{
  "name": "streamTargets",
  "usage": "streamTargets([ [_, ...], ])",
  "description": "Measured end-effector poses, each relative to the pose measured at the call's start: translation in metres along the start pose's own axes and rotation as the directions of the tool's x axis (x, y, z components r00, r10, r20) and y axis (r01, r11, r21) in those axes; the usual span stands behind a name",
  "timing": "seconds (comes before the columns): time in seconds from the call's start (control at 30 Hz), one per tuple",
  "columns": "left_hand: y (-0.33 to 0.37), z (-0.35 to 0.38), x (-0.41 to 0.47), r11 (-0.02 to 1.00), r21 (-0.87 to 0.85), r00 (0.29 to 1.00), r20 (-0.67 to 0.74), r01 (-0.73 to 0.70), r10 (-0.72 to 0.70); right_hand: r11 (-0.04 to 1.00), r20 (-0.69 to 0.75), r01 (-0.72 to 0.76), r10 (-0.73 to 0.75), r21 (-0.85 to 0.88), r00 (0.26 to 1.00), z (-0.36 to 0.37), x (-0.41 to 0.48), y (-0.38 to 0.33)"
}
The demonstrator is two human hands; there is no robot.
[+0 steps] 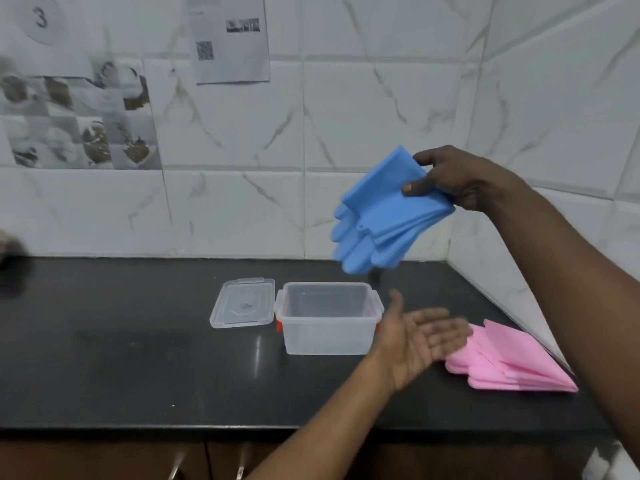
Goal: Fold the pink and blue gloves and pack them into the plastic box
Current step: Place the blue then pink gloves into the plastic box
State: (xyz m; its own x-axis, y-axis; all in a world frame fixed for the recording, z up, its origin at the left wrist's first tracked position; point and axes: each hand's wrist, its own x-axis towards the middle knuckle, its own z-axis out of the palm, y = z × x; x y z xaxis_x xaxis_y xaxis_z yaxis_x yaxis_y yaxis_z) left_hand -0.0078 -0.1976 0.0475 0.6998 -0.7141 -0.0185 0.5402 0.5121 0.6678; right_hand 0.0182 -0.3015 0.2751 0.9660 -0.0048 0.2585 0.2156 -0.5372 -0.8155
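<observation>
My right hand (453, 180) pinches the blue gloves (381, 216) at the cuff end and holds them in the air above the box, glove fingers hanging down to the left. The clear plastic box (327, 332) stands open on the black counter, nothing visible inside. My left hand (415, 337) hovers palm up with straight fingers just right of the box, holding nothing. The pink gloves (509, 362) lie flat on the counter at the right, their finger ends partly hidden behind my left hand's fingertips.
The box's clear lid (242, 308) lies flat on the black counter (138, 358) just left of the box. Tiled walls close in the back and the right corner. A dark blurred object (10, 261) sits at the far left edge.
</observation>
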Motion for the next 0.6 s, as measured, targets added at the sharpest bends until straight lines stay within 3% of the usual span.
streamTargets([
  [0.1, 0.064, -0.006, -0.004, 0.909, -0.363, 0.968, 0.068, -0.203, 0.243, 0.966, 0.038, -0.027, 0.018, 0.256, 0.999, 0.017, 0.007, 0.000],
  [0.2, 0.134, -0.026, -0.026, 0.819, -0.373, 0.891, -0.056, -0.437, 0.450, 0.908, 0.093, -0.136, 0.108, 0.396, 0.990, 0.050, 0.019, 0.024],
  [0.3, 0.171, -0.045, -0.044, 0.872, -0.272, 0.914, -0.113, -0.406, 0.391, 0.817, 0.164, -0.274, 0.221, 0.507, 0.961, 0.089, 0.029, 0.057],
  [0.43, 0.189, -0.072, -0.056, 0.946, -0.064, 0.911, -0.296, -0.318, 0.287, 0.774, 0.212, -0.403, 0.343, 0.488, 0.915, 0.119, 0.036, 0.082],
  [0.53, 0.198, -0.088, -0.059, 0.967, 0.048, 0.865, -0.438, -0.250, 0.245, 0.773, 0.204, -0.474, 0.429, 0.421, 0.880, 0.131, 0.036, 0.093],
  [0.6, 0.195, -0.095, -0.051, 0.956, 0.243, 0.798, -0.538, -0.162, 0.272, 0.768, 0.205, -0.523, 0.481, 0.370, 0.852, 0.137, 0.036, 0.103],
])
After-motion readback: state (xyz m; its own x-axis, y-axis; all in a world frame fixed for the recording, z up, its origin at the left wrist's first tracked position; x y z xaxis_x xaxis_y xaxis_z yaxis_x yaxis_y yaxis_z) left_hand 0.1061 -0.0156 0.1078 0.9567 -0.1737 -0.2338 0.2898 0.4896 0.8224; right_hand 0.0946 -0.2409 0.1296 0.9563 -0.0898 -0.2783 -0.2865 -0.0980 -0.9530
